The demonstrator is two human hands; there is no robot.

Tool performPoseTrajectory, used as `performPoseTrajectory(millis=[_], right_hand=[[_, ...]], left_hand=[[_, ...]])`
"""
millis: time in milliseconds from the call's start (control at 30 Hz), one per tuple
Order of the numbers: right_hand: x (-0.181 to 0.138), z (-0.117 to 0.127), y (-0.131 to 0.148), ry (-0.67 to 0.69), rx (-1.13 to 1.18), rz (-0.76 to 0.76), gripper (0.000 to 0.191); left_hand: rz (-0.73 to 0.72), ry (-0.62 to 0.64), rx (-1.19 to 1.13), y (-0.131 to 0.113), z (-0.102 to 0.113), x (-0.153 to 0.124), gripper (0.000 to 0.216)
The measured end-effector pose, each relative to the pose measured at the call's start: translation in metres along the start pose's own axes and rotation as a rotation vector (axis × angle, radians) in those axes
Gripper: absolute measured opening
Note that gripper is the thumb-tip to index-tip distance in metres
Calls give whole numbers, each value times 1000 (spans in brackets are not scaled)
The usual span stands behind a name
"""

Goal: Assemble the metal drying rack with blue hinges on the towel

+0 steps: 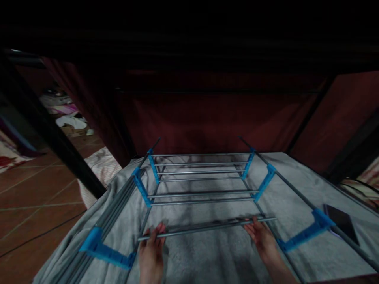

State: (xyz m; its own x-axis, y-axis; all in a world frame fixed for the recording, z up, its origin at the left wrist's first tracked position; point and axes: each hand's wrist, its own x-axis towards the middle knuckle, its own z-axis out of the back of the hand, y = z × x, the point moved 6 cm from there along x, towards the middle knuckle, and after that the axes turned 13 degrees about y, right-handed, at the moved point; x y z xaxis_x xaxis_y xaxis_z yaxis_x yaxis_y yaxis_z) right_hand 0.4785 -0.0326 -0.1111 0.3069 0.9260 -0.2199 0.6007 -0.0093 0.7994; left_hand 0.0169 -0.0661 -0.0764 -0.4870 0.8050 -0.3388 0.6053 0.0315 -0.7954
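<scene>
A grey metal rod [204, 228] lies crosswise over the near part of a partly built rack, tilted slightly up towards the right. My left hand [152, 250] is closed round it close to its left end. Near the other end, my right hand [262, 238] grips the same rod between thumb and fingers. On either side stand a blue plastic bracket at left [108, 252] and another at right [306, 233], joined to long side rods. Farther back, several cross rods [201, 193] span between more blue brackets [263, 183].
The rack rests on a grey blanket [201, 260]. Loose metal rods [117, 203] lie along its left side. A dark phone [342, 224] is on the right. Dark posts [56, 126] and red cloth [207, 122] enclose the space. Tiled floor [38, 193] shows at left.
</scene>
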Motion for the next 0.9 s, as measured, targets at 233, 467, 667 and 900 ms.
performPoseTrajectory(millis=[233, 467, 667, 900], right_hand=[[27, -12, 9, -37, 31, -7, 40], [54, -5, 32, -74, 57, 24, 45], [55, 2, 49, -139, 21, 66, 54], [37, 38, 38, -123, -19, 20, 42]], left_hand=[[140, -5, -63, -2, 2, 11, 17], [119, -51, 2, -11, -4, 20, 18], [92, -62, 46, -22, -14, 14, 20], [232, 90, -43, 7, -58, -33, 18]])
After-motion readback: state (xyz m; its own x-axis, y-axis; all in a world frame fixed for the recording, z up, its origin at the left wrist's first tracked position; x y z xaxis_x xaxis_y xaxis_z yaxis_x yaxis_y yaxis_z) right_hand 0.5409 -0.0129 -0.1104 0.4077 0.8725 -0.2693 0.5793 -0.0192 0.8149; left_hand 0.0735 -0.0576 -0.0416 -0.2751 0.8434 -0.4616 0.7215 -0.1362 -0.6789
